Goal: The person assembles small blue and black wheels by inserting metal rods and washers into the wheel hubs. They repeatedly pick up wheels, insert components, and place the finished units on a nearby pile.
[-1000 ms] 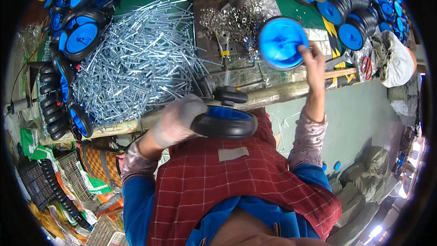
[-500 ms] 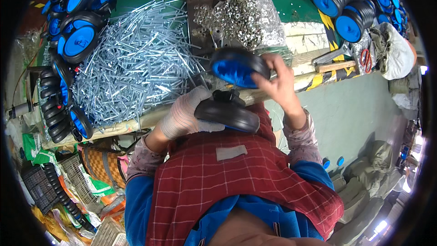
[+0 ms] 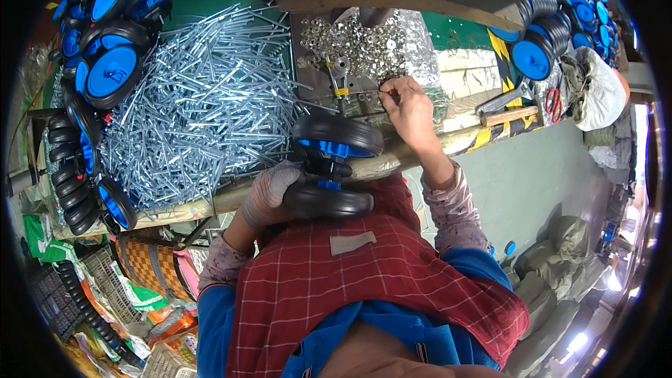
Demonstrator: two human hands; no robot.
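My left hand (image 3: 271,194), in a pale knitted glove, grips a pair of black-tyred wheels (image 3: 330,201) at the lower wheel's left side. Blue hubs and a black bracket join the two wheels, which rest near the bench edge in front of my apron. My bare right hand (image 3: 411,113) reaches onto the bench at the near edge of a heap of small shiny nuts (image 3: 367,42). Its thumb and fingers are pinched together, and what lies between them is too small to tell. A small fixture with a yellow part (image 3: 341,91) stands left of this hand.
A broad heap of long metal bolts (image 3: 203,112) covers the bench's left side. Blue-hubbed wheels (image 3: 112,73) crowd the far left, and more wheels (image 3: 533,56) stack at far right. A hammer (image 3: 509,115) and red-handled scissors (image 3: 553,105) lie right. A beam (image 3: 399,0) overhangs the nuts.
My right hand has let go of the upper wheel and moved forward to the nuts. The upper wheel now sits joined above the lower one, and the pair has shifted slightly left.
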